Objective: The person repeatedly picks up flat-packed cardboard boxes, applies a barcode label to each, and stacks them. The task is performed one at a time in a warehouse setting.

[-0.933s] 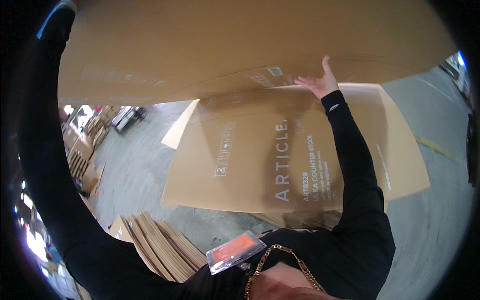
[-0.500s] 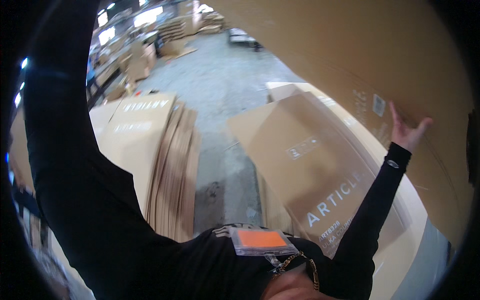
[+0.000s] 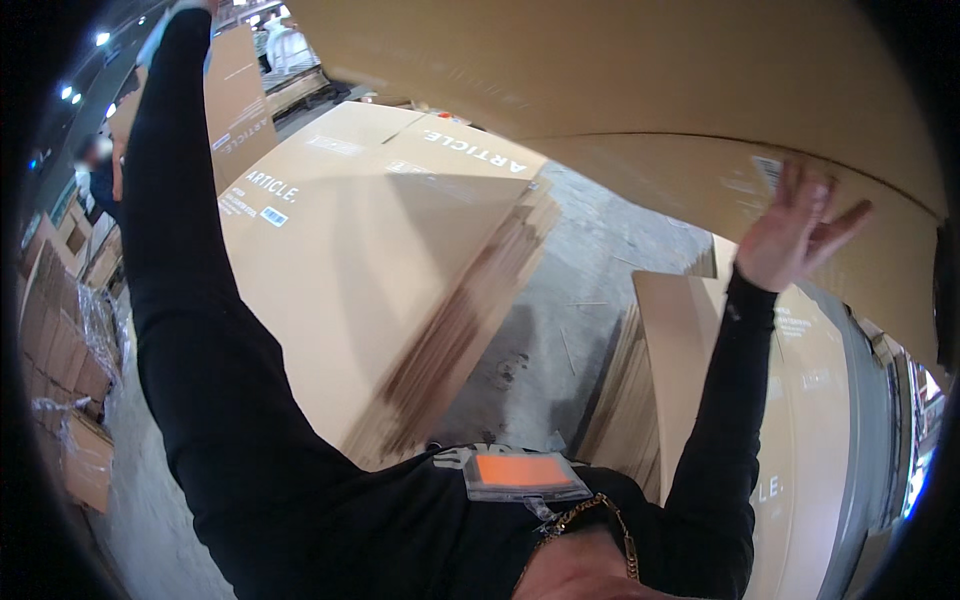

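Note:
A large flat brown cardboard sheet (image 3: 620,70) is raised across the top of the view, with a crease along it and a small label near its lower edge. My right hand (image 3: 790,228) lies against its underside, fingers stretched and spread, palm to the board. My left arm reaches up along the left side. Only a sliver of my left hand (image 3: 192,5) shows at the top edge, its fingers out of sight. Below the raised sheet is a stack of flattened cartons (image 3: 330,270) with white print. A second stack of cartons (image 3: 690,370) stands beside my right forearm.
Grey concrete floor (image 3: 510,370) runs between the two stacks. At the left are another person (image 3: 103,185), an upright carton panel (image 3: 235,110) and a plastic-wrapped pile of cardboard (image 3: 70,350).
My view has swung left, bringing the left stack toward the middle. The raised sheet now spans more of the top. My right hand still lies against it, its fingers turned more upward.

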The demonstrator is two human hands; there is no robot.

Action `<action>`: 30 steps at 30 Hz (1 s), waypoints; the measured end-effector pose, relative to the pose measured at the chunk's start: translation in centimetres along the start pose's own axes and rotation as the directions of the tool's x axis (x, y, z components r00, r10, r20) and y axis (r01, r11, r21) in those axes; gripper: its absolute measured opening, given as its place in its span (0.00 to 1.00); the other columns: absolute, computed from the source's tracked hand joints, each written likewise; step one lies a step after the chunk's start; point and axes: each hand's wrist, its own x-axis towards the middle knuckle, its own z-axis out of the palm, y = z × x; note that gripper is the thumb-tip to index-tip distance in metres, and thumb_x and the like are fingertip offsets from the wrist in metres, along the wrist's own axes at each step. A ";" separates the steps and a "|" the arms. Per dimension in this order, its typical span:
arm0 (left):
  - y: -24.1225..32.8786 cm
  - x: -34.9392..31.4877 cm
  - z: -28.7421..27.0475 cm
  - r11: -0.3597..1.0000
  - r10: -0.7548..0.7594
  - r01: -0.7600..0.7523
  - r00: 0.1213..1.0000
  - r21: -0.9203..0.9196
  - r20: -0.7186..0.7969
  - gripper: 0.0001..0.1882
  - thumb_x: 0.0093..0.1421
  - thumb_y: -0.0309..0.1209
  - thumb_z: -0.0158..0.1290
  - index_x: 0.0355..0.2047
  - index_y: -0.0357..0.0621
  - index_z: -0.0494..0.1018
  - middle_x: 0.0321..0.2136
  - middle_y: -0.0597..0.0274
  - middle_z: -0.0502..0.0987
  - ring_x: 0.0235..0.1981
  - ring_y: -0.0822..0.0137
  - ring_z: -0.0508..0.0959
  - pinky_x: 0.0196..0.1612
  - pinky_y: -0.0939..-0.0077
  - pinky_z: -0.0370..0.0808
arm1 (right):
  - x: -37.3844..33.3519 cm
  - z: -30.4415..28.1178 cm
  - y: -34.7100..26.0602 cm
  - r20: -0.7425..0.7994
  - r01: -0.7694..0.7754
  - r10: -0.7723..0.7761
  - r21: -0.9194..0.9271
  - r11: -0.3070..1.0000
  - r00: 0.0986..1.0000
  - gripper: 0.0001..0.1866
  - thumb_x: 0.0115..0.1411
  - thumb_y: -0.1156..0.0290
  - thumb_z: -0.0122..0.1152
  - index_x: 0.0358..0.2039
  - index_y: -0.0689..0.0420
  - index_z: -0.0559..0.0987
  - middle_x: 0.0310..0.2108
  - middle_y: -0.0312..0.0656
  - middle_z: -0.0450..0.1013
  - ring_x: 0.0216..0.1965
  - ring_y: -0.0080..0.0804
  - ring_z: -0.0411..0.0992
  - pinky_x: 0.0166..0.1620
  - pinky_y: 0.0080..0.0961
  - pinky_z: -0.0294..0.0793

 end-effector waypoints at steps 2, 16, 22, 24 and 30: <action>-4.0 -0.9 -9.7 0.948 -0.298 0.299 0.954 -0.112 0.026 0.36 0.62 0.36 0.60 0.68 0.53 0.58 0.58 0.61 0.72 0.59 0.60 0.72 0.64 0.70 0.65 | -6.0 1.1 1.4 0.061 -0.144 0.140 0.064 0.987 0.988 0.52 0.63 0.68 0.63 0.73 0.45 0.33 0.67 0.56 0.53 0.67 0.48 0.58 0.65 0.54 0.60; -19.6 -26.7 -14.7 0.667 -0.740 0.696 0.579 -0.265 -0.341 0.27 0.67 0.33 0.53 0.63 0.41 0.61 0.61 0.52 0.66 0.63 0.58 0.67 0.57 0.53 0.75 | 3.0 -12.4 11.5 -0.128 -0.374 0.352 -0.391 0.841 0.927 0.35 0.64 0.40 0.52 0.63 0.50 0.62 0.62 0.49 0.64 0.58 0.48 0.65 0.56 0.56 0.68; -13.7 -19.2 -13.8 0.676 -0.735 0.706 0.628 -0.210 -0.255 0.20 0.64 0.28 0.53 0.54 0.36 0.66 0.56 0.50 0.69 0.60 0.56 0.70 0.55 0.43 0.74 | 4.0 -15.1 20.7 -0.432 -0.450 0.347 -0.161 0.878 0.832 0.22 0.64 0.47 0.55 0.54 0.42 0.71 0.53 0.37 0.70 0.55 0.38 0.68 0.60 0.63 0.57; -10.5 -28.3 -14.2 0.536 -0.843 0.747 0.493 -0.393 -0.215 0.14 0.63 0.26 0.52 0.48 0.37 0.70 0.49 0.51 0.72 0.56 0.54 0.73 0.57 0.36 0.70 | 5.9 -14.2 23.3 -0.009 -0.518 0.518 -0.024 0.855 0.855 0.55 0.52 0.48 0.72 0.69 0.31 0.42 0.64 0.36 0.61 0.64 0.49 0.58 0.61 0.72 0.51; 2.6 -26.1 6.2 0.330 -0.717 0.362 0.697 -0.872 0.018 0.14 0.68 0.43 0.48 0.49 0.51 0.71 0.51 0.61 0.72 0.62 0.46 0.63 0.64 0.28 0.57 | 17.0 -6.6 24.0 -0.122 -0.197 0.161 -0.406 0.892 0.979 0.41 0.56 0.54 0.68 0.65 0.43 0.56 0.53 0.37 0.70 0.54 0.37 0.68 0.55 0.57 0.63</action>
